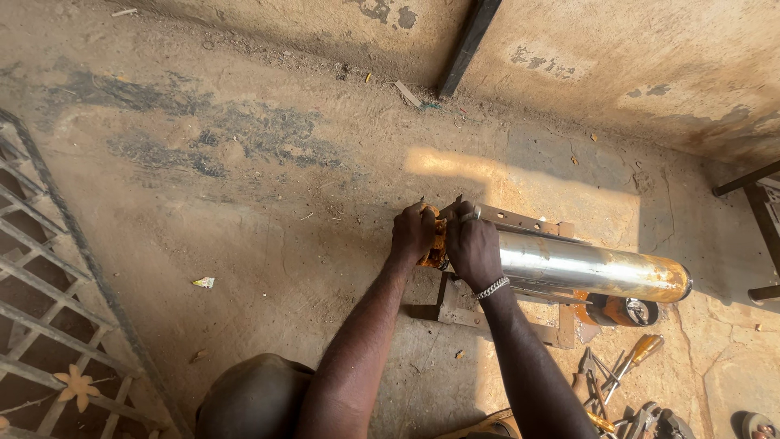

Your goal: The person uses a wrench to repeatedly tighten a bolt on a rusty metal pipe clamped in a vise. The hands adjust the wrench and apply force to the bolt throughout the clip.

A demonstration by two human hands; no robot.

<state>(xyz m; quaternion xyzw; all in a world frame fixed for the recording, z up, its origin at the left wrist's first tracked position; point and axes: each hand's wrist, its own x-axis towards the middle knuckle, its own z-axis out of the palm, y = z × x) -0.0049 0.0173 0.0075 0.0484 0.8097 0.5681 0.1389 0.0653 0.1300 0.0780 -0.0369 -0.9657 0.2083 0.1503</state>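
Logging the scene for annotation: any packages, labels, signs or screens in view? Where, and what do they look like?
No signs, screens or clear labels in view.
Scrap: on the dirt floor left of the left hand, small, crumpled, white and yellow; possibly a wrapper, too small to tell.
Metal cylinder: lying by the right hand, shiny silver with rust patches; no label visible on it.

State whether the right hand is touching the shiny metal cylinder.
Touching: the head view shows the right hand pressed over the near end of the metal cylinder, no gap.
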